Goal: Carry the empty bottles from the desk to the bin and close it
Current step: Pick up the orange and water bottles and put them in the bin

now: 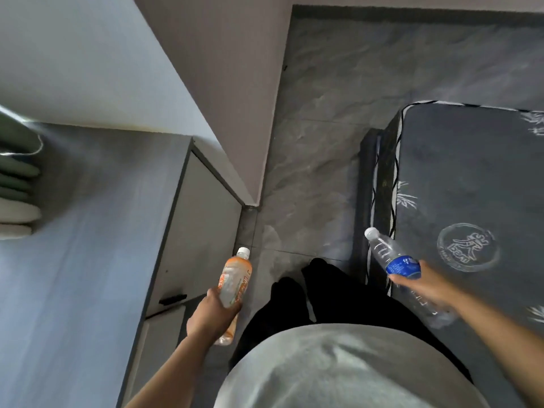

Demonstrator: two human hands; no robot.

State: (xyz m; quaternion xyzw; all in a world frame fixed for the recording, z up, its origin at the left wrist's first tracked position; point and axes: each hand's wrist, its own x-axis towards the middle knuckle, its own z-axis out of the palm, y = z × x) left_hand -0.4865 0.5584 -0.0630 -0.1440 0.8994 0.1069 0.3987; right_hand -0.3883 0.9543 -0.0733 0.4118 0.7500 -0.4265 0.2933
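My left hand [210, 315] grips an empty bottle with an orange label [234, 282] and a white cap, held upright beside the desk's drawer front. My right hand [424, 285] holds a clear water bottle with a blue label [393, 259] around its middle, its white cap pointing up and left over the edge of the mattress. Both bottles are off the desk [88, 231], which stretches along the left. No bin is in view.
A dark grey mattress [471, 187] with white print lies on the floor at the right. Between it and the desk runs a strip of grey marbled floor [318, 142]. Folded green and white cloths [16, 187] sit on the desk's far left. A wall corner stands ahead.
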